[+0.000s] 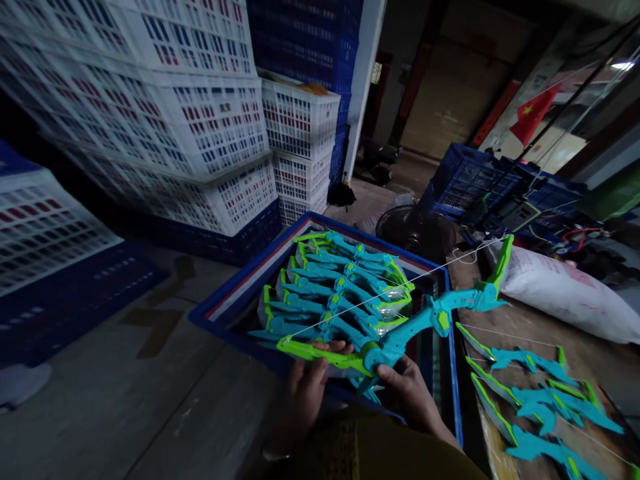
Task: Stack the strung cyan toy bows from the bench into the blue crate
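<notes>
Turquoise-and-lime, one bow (400, 339) fills my grip, left hand (306, 385) and right hand (409, 387) both grasping it over the blue crate (451, 380). At its ten o'clock, nested bows (345, 287) already sit inside; at four, loose bows (535, 363) lie outside, on the desk (520, 328).

The scene is being viewed through one camera, which is being worn on the person's head and pointed forward and down. The left hand (307, 389) and right hand (407, 388) are being seen close up, from above and behind, at the lower middle, with a toy bow (400, 342) being held between them. The blue bin (457, 400) is being looked into at a slant. A table (525, 317) is being taken in at the lower right, while white crates (223, 127) are being shown farther off at the upper left. The distant shutter (450, 93) is being framed at the top, its sides being tilted rightward.
</notes>
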The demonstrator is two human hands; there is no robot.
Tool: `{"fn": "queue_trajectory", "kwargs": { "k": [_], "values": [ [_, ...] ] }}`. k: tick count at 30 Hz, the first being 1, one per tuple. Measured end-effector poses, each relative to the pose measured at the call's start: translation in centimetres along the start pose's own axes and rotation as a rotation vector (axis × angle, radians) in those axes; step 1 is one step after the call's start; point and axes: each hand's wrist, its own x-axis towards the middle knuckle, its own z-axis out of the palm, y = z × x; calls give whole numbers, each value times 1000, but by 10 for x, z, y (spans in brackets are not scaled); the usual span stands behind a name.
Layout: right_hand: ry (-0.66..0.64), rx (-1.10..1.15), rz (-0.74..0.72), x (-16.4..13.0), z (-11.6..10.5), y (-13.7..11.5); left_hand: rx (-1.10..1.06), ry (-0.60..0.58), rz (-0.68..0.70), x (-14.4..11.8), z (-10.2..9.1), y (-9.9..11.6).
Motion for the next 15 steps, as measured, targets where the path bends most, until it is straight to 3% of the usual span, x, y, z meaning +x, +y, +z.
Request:
{"fn": "queue_trajectory", "kwargs": {
  "k": [8, 15],
  "values": [
    [-4, -177, 9, -1, -6, -6, -144, 75, -118, 2, 22, 12],
    [14, -485, -141, 3, -25, 0, -28, 8, -272, 25, 14, 18]
  ]
}}
